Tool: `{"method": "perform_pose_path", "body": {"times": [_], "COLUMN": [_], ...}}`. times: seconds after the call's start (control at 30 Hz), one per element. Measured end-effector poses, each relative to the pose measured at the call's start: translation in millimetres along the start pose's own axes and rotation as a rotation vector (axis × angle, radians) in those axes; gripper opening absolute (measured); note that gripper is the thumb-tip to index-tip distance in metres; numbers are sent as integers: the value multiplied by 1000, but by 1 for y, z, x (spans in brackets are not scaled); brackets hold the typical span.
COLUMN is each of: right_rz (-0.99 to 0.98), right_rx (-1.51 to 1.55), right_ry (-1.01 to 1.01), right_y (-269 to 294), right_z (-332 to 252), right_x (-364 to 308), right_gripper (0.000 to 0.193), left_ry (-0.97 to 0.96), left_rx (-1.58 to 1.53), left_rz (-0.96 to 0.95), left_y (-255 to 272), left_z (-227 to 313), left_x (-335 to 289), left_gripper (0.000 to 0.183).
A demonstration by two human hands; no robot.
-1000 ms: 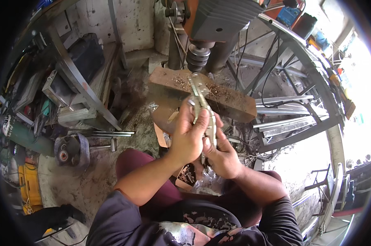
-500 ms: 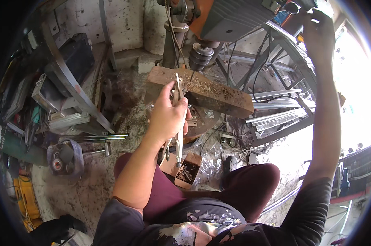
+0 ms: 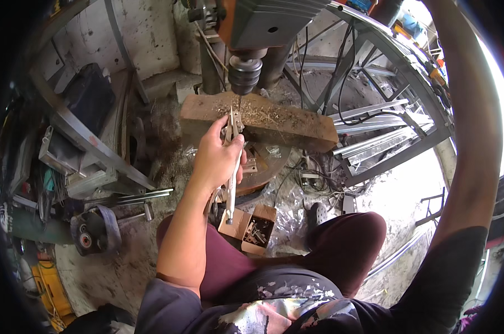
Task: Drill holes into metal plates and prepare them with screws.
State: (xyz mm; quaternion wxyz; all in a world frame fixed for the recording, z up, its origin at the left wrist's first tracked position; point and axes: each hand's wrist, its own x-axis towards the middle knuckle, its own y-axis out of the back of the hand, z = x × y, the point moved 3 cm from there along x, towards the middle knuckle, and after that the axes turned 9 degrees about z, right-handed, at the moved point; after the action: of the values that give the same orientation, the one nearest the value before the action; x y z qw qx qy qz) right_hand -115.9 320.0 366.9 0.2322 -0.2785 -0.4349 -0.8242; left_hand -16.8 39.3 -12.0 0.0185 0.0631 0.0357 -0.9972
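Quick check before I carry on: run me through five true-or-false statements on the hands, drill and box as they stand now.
1. The left hand is holding pliers. True.
2. The right hand is also on the pliers. False: the right arm extends up to the picture's top edge, and that hand is out of view.
3. Shavings lie on top of the wooden block. True.
4. The cardboard box is closed. False: it stands open, with small pieces inside.
5. The drill chuck is above the block. True.
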Motion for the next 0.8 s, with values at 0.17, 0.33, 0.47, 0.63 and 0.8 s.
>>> {"method": "perform_pose_path", "body": {"times": [0.17,0.33,0.47,0.63,0.8], "right_rz": [-166,-347,-486,-635,-761], "right_rx": [46,123,201,222,275], "right_ry": [5,36,90,121,161], "right_y": [-19,-30,-40,16,9], "right_z": [13,-7,-39,-100,-89], "right_x": [-11,-33,-39,-78,-71], "right_gripper": [52,52,53,54,54], "left_ry": [-2,3,20,15,27], "left_rx": [43,15,2,-74,-95], "left_rz": [5,-13,38,-9,-36], "left_y": [-2,-7,3,0,-6], "left_z": [-2,3,-1,-5,-1], "left_x": [-2,-2,-4,1,1], "left_gripper": [52,50,51,46,47]}}
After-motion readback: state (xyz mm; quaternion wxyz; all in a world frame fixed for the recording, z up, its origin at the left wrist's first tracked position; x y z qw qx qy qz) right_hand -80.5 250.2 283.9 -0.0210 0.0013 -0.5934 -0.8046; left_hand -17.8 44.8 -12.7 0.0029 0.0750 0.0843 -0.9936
